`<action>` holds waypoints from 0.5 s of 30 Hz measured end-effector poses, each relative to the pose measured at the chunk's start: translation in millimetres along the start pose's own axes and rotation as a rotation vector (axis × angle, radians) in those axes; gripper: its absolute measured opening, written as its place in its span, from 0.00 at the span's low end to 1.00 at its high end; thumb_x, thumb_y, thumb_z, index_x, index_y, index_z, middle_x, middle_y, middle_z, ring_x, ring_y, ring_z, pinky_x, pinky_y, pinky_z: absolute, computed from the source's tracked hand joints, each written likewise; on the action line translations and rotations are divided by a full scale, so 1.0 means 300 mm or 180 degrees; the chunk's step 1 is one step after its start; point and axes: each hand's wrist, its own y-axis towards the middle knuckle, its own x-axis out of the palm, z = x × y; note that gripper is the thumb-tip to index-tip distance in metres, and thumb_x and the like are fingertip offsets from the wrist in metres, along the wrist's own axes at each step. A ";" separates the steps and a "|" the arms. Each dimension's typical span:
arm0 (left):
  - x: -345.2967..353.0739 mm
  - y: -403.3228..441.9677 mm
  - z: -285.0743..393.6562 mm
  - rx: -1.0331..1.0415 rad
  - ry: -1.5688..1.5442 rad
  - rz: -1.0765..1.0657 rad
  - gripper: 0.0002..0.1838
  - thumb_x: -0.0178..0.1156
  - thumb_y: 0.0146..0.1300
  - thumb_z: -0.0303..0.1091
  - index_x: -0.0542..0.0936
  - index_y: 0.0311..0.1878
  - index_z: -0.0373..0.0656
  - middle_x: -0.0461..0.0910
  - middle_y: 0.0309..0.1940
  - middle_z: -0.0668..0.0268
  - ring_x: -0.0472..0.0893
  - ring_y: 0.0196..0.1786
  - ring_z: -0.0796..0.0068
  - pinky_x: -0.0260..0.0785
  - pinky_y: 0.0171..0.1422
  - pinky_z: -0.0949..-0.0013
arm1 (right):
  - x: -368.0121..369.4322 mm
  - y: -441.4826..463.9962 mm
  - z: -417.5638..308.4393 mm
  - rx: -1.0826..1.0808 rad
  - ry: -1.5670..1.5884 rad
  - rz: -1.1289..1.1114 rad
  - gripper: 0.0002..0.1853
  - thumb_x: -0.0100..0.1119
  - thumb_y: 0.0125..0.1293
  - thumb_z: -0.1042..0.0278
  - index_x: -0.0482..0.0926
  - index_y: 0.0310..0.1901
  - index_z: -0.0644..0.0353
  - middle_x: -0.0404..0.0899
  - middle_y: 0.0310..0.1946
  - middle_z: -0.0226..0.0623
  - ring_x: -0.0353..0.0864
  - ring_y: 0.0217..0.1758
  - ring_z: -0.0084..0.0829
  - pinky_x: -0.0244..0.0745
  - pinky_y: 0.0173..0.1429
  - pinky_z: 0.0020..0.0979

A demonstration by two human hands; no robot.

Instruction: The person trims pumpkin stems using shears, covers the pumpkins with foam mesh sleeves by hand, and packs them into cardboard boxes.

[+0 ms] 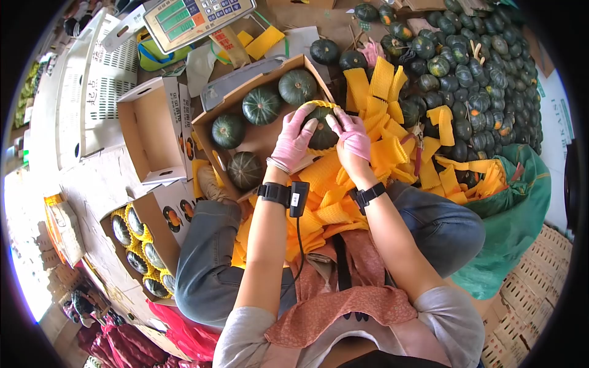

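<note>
Both of my hands wear pink gloves and grip a dark green kabocha squash (320, 134) from either side. A yellow foam net sleeve (321, 103) circles its edge, showing at the top and bottom. My left hand (293, 140) has its fingers pressed against the left of the squash. On the other side my right hand (352, 134) curls over it, thumb on the upper face. The squash is above the right edge of an open cardboard box (270, 92), which holds several bare kabocha squashes (262, 106). Loose yellow foam sleeves (331, 184) lie heaped over my lap and around the box.
A large pile of squashes (466, 80) fills the right back. At upper left stand a digital scale (196, 21) and an open cardboard tray (150, 132). A box of netted squashes (144, 251) sits lower left; a green sack (509, 227) lies at right.
</note>
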 end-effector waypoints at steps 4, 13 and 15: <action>-0.017 0.006 0.029 -0.0665 -0.1650 -0.0223 0.24 0.57 0.66 0.33 0.66 0.64 0.41 0.68 0.56 0.61 0.71 0.56 0.72 0.64 0.62 0.71 | -0.010 0.018 -0.029 0.0210 0.0162 -0.0125 0.17 0.55 0.61 0.76 0.76 0.53 0.55 0.74 0.41 0.46 0.78 0.42 0.44 0.74 0.50 0.35; -0.246 -0.119 -0.007 -0.1782 -0.1814 0.0818 0.20 0.58 0.64 0.36 0.69 0.56 0.37 0.77 0.47 0.61 0.79 0.48 0.70 0.74 0.51 0.67 | 0.032 0.042 -0.215 0.1784 0.2134 -0.1313 0.13 0.47 0.66 0.78 0.76 0.50 0.59 0.78 0.45 0.34 0.79 0.33 0.23 0.77 0.20 0.25; -0.277 -0.108 -0.019 -0.1673 -0.1352 0.0633 0.23 0.60 0.61 0.30 0.66 0.58 0.34 0.78 0.46 0.60 0.79 0.48 0.69 0.73 0.53 0.67 | 0.057 0.046 -0.226 0.2423 0.2412 -0.1694 0.13 0.48 0.63 0.80 0.78 0.47 0.61 0.79 0.45 0.36 0.80 0.36 0.26 0.81 0.29 0.28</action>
